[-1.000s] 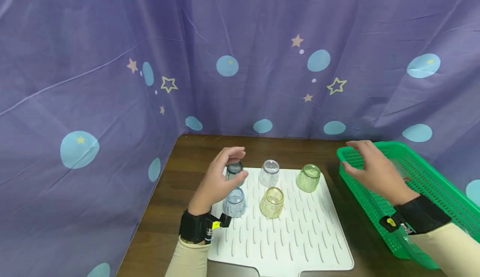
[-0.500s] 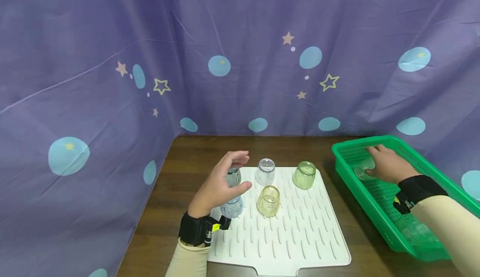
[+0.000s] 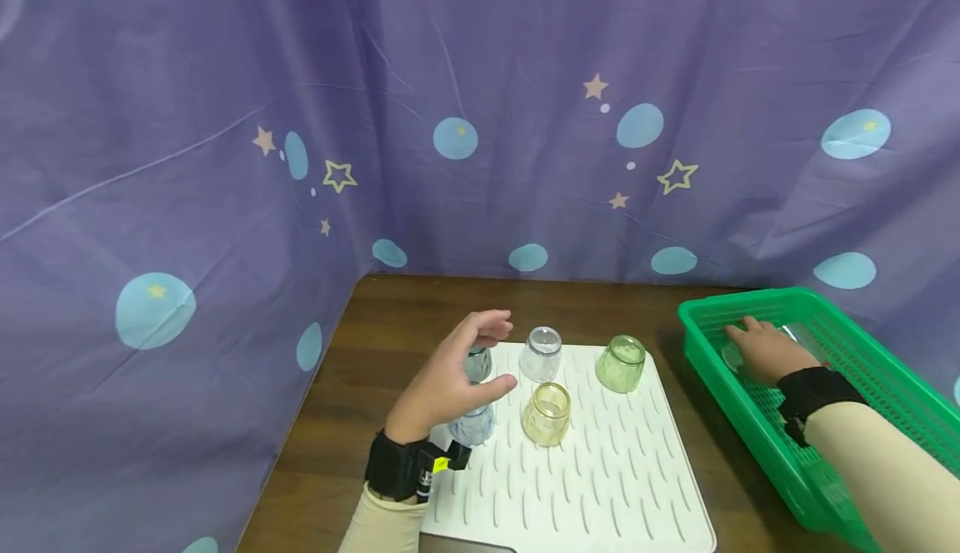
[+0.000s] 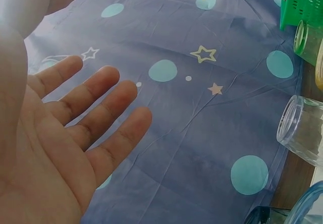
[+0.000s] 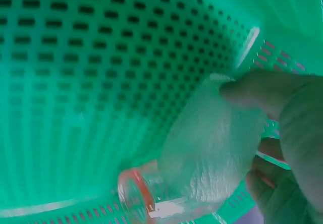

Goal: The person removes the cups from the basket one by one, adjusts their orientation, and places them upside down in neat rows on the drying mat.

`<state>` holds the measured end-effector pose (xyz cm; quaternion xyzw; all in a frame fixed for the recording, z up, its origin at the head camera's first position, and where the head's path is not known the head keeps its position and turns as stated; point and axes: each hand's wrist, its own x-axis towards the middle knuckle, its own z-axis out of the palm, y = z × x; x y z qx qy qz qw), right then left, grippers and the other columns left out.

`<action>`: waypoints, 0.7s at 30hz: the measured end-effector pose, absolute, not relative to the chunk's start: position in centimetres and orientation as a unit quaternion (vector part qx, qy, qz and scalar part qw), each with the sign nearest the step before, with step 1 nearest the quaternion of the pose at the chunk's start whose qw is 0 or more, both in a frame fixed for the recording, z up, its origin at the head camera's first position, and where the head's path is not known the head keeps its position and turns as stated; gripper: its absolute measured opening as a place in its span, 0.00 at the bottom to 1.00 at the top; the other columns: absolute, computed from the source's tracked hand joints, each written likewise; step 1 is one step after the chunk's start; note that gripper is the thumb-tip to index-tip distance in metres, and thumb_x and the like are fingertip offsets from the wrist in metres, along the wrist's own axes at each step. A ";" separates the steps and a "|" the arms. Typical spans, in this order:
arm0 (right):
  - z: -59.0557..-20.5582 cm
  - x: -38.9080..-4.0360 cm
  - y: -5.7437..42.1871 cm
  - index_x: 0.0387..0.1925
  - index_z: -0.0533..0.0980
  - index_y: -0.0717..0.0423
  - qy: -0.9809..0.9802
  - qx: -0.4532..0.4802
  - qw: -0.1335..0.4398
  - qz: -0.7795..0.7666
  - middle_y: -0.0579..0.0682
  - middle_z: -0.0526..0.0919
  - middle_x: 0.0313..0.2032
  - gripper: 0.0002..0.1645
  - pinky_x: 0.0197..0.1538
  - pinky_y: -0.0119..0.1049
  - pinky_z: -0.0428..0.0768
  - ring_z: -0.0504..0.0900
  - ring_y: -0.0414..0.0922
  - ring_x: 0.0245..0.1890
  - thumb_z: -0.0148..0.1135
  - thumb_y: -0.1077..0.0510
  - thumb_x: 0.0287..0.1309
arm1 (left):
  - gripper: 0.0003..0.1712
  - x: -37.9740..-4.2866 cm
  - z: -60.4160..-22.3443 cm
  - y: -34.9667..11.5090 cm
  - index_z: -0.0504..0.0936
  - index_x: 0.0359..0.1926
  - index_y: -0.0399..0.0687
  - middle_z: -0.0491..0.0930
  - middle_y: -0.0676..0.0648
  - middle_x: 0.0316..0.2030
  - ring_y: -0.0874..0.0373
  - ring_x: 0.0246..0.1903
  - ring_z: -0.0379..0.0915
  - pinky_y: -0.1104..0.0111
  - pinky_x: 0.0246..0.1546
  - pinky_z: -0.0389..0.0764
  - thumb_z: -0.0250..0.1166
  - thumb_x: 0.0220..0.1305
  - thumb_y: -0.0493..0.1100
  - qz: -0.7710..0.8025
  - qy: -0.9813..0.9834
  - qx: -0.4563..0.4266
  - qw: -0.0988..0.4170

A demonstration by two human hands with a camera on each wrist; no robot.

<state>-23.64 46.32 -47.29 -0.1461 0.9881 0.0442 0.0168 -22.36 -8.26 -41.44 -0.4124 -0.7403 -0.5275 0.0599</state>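
My right hand (image 3: 772, 355) reaches down inside the green basket (image 3: 817, 499). The right wrist view shows its thumb and fingers round a clear frosted-looking glass (image 5: 212, 138). Beside that glass lies another clear one with an orange rim (image 5: 139, 186). My left hand (image 3: 450, 374), fingers spread and relaxed, hovers over the left side of the white drying mat (image 3: 600, 470) with nothing in it. Partly hidden behind it stand a dark grey glass (image 3: 477, 364) and a light blue glass (image 3: 472, 426).
Also upside down on the mat are a clear glass (image 3: 541, 357), a yellow glass (image 3: 547, 420) and a green glass (image 3: 621, 366). The mat lies on a brown wooden table (image 3: 337, 370). A purple curtain (image 3: 525, 203) hangs behind and to the left.
My right hand has moved from above the basket down into it and taken hold of a clear glass. The left hand has shifted slightly right, staying open.
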 end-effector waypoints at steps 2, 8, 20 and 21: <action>-47.0 -23.7 46.9 0.59 0.74 0.76 0.988 -0.145 0.022 0.056 0.81 0.73 0.53 0.39 0.51 0.70 0.76 0.73 0.79 0.54 0.80 0.64 0.47 | 0.42 -22.4 -41.5 -8.3 0.65 0.74 0.58 0.76 0.51 0.62 0.51 0.62 0.72 0.58 0.64 0.77 0.74 0.63 0.44 -0.530 -0.740 -0.411 0.056; -46.6 -23.1 48.0 0.55 0.76 0.76 0.987 -0.146 0.021 0.066 0.78 0.77 0.50 0.41 0.45 0.67 0.79 0.76 0.77 0.49 0.84 0.61 0.40 | 0.44 -22.6 -41.6 -8.2 0.63 0.75 0.61 0.75 0.55 0.62 0.57 0.63 0.72 0.61 0.64 0.77 0.75 0.63 0.46 -0.522 -0.749 -0.405 0.045; -44.8 -24.5 47.6 0.51 0.79 0.76 0.989 -0.084 0.112 -0.037 0.73 0.83 0.46 0.47 0.40 0.61 0.82 0.83 0.70 0.42 0.78 0.37 0.49 | 0.46 -23.4 -42.0 -8.0 0.64 0.75 0.52 0.76 0.52 0.62 0.59 0.62 0.72 0.63 0.64 0.76 0.77 0.59 0.43 -0.515 -0.756 -0.402 0.039; -44.7 -24.6 47.5 0.50 0.79 0.75 0.989 -0.085 0.116 -0.040 0.71 0.84 0.44 0.47 0.40 0.60 0.82 0.83 0.68 0.41 0.78 0.36 0.48 | 0.46 -23.4 -42.1 -8.0 0.64 0.75 0.52 0.76 0.52 0.62 0.59 0.62 0.72 0.64 0.64 0.76 0.78 0.59 0.43 -0.514 -0.758 -0.400 0.039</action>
